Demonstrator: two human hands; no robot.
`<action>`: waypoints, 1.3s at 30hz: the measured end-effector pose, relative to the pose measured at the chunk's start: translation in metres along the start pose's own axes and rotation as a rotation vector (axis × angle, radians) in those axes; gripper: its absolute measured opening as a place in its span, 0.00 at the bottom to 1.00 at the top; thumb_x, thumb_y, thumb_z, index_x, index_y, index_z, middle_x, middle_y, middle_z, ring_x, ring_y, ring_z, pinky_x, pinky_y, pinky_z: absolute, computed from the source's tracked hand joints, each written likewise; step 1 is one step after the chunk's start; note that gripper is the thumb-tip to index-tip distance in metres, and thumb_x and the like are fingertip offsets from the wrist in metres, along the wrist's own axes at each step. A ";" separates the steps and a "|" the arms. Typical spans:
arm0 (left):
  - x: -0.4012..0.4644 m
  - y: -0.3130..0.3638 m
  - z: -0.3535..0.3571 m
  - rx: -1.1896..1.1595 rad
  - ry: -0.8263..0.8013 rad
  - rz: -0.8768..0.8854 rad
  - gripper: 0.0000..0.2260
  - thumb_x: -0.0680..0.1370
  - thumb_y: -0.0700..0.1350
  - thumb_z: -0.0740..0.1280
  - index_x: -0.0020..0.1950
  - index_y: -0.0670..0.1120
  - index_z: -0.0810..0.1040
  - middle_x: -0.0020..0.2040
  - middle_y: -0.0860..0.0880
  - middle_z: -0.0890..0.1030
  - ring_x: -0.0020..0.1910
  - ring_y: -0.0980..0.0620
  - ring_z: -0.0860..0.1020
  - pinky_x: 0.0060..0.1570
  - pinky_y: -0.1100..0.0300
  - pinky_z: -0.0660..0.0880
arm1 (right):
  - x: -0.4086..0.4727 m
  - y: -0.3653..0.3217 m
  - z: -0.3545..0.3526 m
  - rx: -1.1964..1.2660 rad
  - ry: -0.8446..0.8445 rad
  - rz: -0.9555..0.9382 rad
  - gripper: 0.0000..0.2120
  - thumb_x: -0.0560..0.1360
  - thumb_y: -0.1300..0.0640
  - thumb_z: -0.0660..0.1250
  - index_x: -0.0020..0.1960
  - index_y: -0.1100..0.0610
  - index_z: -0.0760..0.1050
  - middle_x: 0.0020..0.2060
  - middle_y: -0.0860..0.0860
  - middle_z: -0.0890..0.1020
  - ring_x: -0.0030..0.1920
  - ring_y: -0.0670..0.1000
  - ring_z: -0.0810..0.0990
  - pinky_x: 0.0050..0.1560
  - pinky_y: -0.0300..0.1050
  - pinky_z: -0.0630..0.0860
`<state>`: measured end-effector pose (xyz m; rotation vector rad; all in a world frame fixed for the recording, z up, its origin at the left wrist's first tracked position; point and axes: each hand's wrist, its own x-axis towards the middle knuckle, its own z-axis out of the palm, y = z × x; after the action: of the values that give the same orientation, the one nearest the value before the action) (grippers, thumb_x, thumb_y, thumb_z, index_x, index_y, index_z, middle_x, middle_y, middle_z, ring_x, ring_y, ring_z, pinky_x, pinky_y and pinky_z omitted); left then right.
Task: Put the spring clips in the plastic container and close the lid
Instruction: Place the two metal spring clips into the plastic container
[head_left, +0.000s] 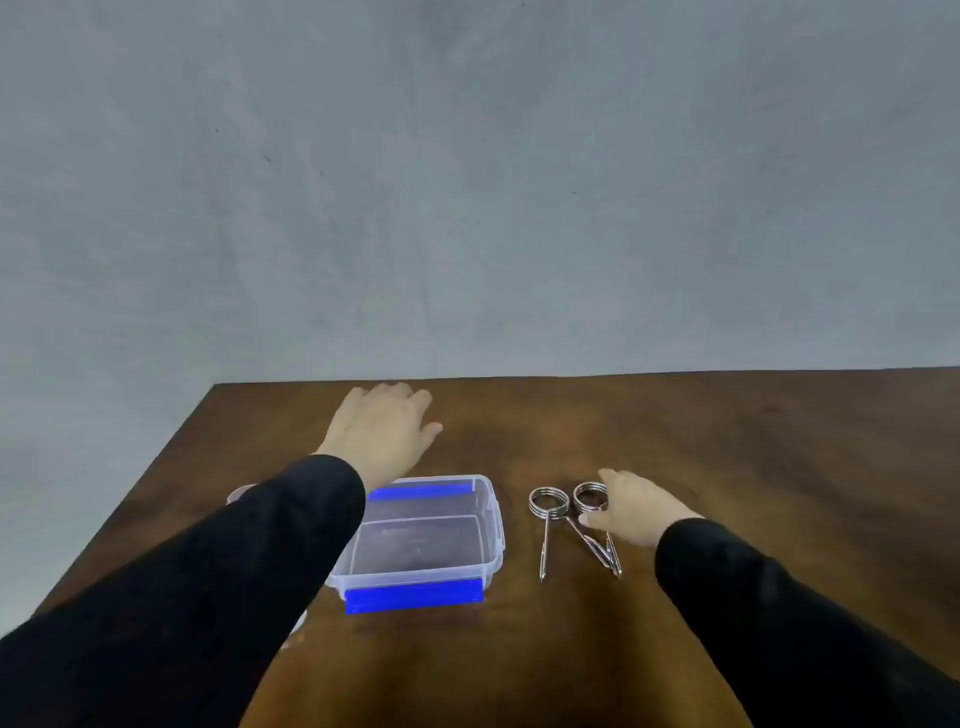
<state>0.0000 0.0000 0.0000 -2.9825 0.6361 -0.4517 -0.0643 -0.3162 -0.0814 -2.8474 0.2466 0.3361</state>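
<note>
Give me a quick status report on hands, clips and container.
Left hand open, past clear blue-latched plastic container, lid off. Right hand open, touching two metal spring clips on brown wooden table. Nothing blocking.

A dark brown wooden table (727, 467) with a worn, glossy top fills the lower half. Behind it rises a plain grey-blue wall (467, 182), mottled and lightly speckled, evenly lit.
</note>
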 end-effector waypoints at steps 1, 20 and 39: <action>-0.003 0.003 0.004 0.008 -0.017 -0.005 0.18 0.80 0.58 0.57 0.61 0.48 0.77 0.54 0.48 0.82 0.53 0.46 0.79 0.51 0.49 0.72 | -0.001 0.006 0.005 -0.010 -0.009 0.019 0.35 0.75 0.41 0.68 0.75 0.58 0.64 0.69 0.56 0.75 0.66 0.56 0.75 0.64 0.51 0.74; -0.038 -0.029 0.047 -0.249 0.016 -0.259 0.19 0.83 0.55 0.58 0.69 0.47 0.75 0.65 0.47 0.80 0.61 0.46 0.78 0.61 0.49 0.73 | 0.037 0.023 0.023 0.135 0.210 -0.005 0.11 0.75 0.48 0.69 0.54 0.52 0.80 0.44 0.48 0.78 0.47 0.52 0.78 0.53 0.56 0.79; -0.108 -0.110 0.155 -0.342 -0.208 -0.345 0.23 0.84 0.56 0.49 0.77 0.53 0.66 0.80 0.51 0.61 0.78 0.51 0.58 0.77 0.46 0.51 | 0.023 -0.181 0.046 -0.073 -0.122 -0.770 0.23 0.77 0.43 0.67 0.71 0.46 0.72 0.59 0.43 0.77 0.59 0.45 0.73 0.60 0.45 0.72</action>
<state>-0.0055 0.1441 -0.1649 -3.4147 0.1934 -0.0411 -0.0159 -0.1346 -0.0875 -2.7131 -0.8730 0.3447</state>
